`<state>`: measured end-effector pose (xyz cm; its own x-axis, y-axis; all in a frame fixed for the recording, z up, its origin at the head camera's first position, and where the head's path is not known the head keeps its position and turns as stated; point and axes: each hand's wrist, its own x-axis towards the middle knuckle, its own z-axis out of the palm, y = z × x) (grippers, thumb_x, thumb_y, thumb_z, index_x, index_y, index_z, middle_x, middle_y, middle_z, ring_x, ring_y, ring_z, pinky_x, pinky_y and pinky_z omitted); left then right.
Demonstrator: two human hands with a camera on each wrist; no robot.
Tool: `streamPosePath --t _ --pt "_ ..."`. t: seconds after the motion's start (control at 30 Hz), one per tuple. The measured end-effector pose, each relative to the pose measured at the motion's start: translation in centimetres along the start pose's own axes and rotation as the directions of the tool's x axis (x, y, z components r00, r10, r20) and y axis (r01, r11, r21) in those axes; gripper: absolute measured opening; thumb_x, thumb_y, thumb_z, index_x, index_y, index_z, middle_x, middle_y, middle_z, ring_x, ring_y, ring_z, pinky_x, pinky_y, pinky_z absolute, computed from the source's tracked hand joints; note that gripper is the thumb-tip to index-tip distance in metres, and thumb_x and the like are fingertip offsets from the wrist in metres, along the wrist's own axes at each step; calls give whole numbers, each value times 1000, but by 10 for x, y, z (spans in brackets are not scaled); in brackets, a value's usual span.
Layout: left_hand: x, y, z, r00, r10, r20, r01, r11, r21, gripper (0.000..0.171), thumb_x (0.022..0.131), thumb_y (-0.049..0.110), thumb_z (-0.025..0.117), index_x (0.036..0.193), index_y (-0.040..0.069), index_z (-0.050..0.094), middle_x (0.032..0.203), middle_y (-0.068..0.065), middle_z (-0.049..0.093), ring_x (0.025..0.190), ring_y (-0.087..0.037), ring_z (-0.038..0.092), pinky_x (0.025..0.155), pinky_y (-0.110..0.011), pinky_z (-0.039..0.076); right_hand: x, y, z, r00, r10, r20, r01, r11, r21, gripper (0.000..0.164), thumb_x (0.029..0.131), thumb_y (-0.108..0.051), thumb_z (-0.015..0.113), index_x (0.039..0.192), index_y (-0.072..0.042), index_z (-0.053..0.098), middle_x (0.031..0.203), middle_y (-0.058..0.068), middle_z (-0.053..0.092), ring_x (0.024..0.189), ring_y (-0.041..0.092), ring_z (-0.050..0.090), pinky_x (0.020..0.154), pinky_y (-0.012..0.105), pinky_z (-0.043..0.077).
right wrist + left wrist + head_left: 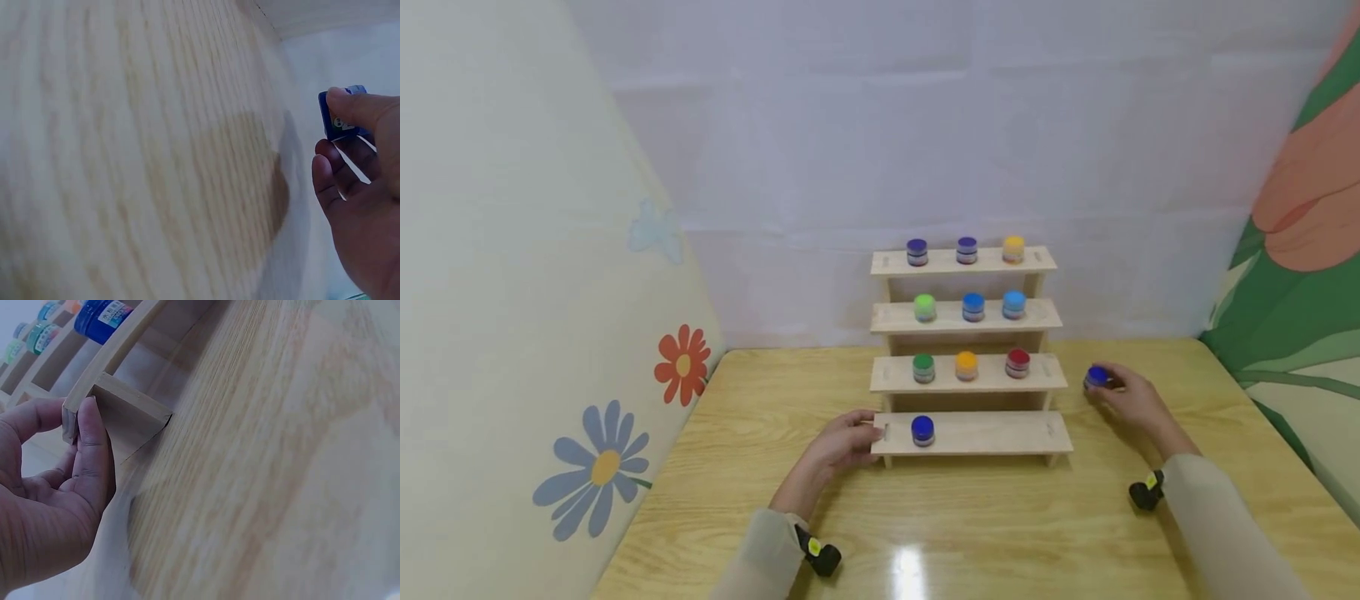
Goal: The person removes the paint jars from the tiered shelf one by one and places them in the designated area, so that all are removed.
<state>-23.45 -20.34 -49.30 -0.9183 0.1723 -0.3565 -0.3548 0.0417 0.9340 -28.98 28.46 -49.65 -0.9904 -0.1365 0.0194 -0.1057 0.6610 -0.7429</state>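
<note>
Blue caps the small jar (1097, 378) that the right hand (1133, 402) pinches between thumb and fingers, just right of the four-tiered stand (988, 434); whether its base clears the table (1000, 533) is hard to tell. On the stand's left side, the left hand (842, 440) grips the end of the lowest, nearest shelf, thumb and finger on opposite faces. The hands are well apart, the stand between them.

The step in hand looks like setting out jars while the stand is steadied. A next move to the lowest shelf would call for a level carry leftward and a soft set-down on bare wood, right of the lone jar (922, 431).

The stand is pale, matt wood: flat planks with slots near their ends. Its upper jars (966, 367), three to a shelf, are squat cylinders with bright lids, probably plastic. Streaky grain runs over the table, whose glossy near side throws back a light; creased white cloth (887, 158) hangs at the far side.
</note>
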Motion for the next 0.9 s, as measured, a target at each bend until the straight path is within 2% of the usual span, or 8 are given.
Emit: streamPosePath --t 0.13,0.2,0.33,0.4,0.47,0.73,0.9 --pt "1 -2 0 1000 -10 -3 10 1000 4 53 96 8 64 143 -5 45 110 -13 68 89 -17 68 70 -27 58 3 3 1 999 43 -3 -43 999 26 60 105 -24 57 151 7 36 142 38 45 127 53 47 104 63 41" --pt "1 -2 0 1000 -12 -3 12 1000 0 53 96 8 65 143 -5 46 110 -12 68 88 -17 68 70 -27 58 5 5 2 997 71 10 -72 994 85 61 105 -23 56 152 8 33 146 40 39 132 54 42 108 62 38" --pt "1 -1 0 1000 -15 -2 15 1000 -15 51 96 6 64 142 -5 46 105 -11 69 87 -15 67 69 -26 58 9 7 5 988 143 60 -154 961 231 66 106 -22 55 157 5 24 155 38 26 142 53 30 115 61 31" --pt "1 0 0 1000 -11 -2 11 1000 -19 51 96 6 63 142 -6 46 104 -11 69 86 -15 67 68 -26 58 11 7 5 983 167 76 -181 949 256 68 106 -25 55 158 4 22 158 36 22 144 52 26 115 61 30" --pt "1 0 -1 1000 -12 -3 12 1000 -19 51 97 6 63 143 -6 45 104 -11 69 86 -15 68 68 -26 57 13 8 6 982 173 77 -187 951 247 68 106 -25 55 158 2 22 158 36 22 144 53 26 115 61 30" --pt "-1 1 -2 1000 -17 8 17 1000 -10 55 97 9 65 145 -6 44 106 -10 70 88 -15 68 68 -27 58 17 12 8 995 99 29 -102 987 122 62 104 -19 57 154 8 29 147 42 34 136 57 36 113 64 32" --pt "0 -1 -1 1000 -30 -5 30 999 -20 54 97 8 65 145 -5 45 107 -11 70 88 -16 68 68 -26 58 15 12 9 995 93 21 -95 987 133 68 104 -22 59 157 4 26 147 41 36 134 55 39 110 63 36"
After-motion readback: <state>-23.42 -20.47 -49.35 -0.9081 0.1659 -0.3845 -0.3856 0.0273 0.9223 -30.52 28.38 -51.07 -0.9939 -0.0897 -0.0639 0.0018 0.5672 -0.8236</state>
